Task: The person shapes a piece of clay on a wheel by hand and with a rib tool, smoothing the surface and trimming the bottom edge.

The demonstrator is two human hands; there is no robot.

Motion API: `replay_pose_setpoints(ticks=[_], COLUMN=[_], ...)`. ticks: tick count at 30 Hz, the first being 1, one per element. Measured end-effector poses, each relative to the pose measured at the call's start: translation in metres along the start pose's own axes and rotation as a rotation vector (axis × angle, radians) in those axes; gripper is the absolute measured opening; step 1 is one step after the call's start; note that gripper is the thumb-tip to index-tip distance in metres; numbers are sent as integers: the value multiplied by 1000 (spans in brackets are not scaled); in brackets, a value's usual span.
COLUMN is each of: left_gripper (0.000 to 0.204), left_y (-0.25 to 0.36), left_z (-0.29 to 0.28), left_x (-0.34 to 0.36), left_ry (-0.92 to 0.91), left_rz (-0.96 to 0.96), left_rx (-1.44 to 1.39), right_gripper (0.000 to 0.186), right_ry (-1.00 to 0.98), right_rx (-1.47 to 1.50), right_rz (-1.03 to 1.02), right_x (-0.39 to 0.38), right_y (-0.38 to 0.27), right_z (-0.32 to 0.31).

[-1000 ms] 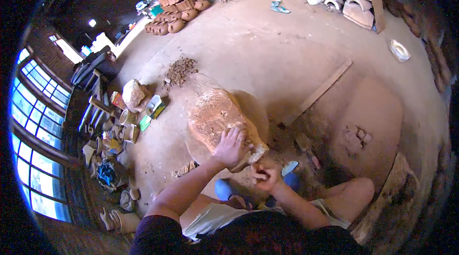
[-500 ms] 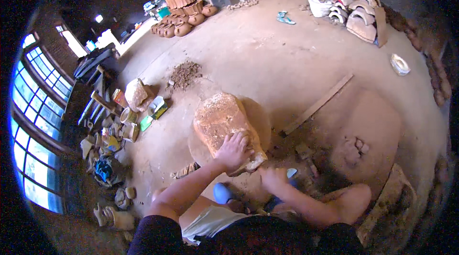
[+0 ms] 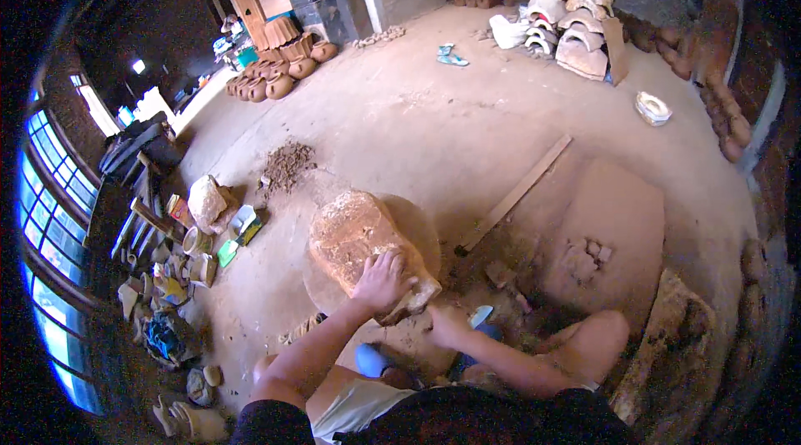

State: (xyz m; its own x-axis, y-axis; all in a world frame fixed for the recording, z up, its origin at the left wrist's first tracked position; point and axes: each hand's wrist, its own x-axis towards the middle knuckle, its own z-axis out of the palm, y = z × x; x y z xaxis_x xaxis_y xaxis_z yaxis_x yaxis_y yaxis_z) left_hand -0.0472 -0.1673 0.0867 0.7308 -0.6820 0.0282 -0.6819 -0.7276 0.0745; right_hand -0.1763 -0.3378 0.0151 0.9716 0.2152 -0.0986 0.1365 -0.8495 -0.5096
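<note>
A big orange-brown block (image 3: 355,232), rough and dusty like a clay-coated mould, lies in front of me on a round board (image 3: 421,224). On its near part rests my left hand (image 3: 384,281), fingers spread and slightly bent over the top. Just beyond the block's near right corner is my right hand (image 3: 450,328), closed, lower than the block's top. What it grips, if anything, is hidden from view. Beside its wrist shows a small pale blue-white piece (image 3: 481,316). My bent knees frame the work from below.
A long wooden plank (image 3: 516,195) lies right of the block, with a flat brown slab (image 3: 613,220) holding crumbled lumps further right. Clay crumbs (image 3: 286,165) and a pale rock (image 3: 209,203) are to the left. Round pots (image 3: 271,78) and stacked arched moulds (image 3: 576,20) stand far off.
The whole view has shifted, so the surroundings appear further left. My left hand stays on the block, and the right hand remains near its corner.
</note>
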Motion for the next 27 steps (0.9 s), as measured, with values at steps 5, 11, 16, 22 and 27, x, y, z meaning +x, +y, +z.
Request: replay_pose_setpoints(ticks=[5, 11, 16, 22, 27], left_gripper=[72, 75, 78, 94, 109], left_y=[-14, -21, 59, 71, -6], left_z=[13, 16, 13, -36, -6], left_x=[-10, -38, -64, -41, -52], left_ry=[-44, 116, -56, -281, 81], left_rz=[109, 245, 172, -174, -339], left_rx=[-2, -66, -691, -376, 139], right_gripper=[41, 48, 44, 20, 25], right_ry=[-181, 334, 740, 743, 894], right_rx=[1438, 1036, 300, 98, -485], right_rz=[180, 155, -130, -15, 285], right_x=[0, -54, -55, -71, -88], right_y=[26, 11, -14, 65, 174], right_z=[87, 52, -48, -89, -128])
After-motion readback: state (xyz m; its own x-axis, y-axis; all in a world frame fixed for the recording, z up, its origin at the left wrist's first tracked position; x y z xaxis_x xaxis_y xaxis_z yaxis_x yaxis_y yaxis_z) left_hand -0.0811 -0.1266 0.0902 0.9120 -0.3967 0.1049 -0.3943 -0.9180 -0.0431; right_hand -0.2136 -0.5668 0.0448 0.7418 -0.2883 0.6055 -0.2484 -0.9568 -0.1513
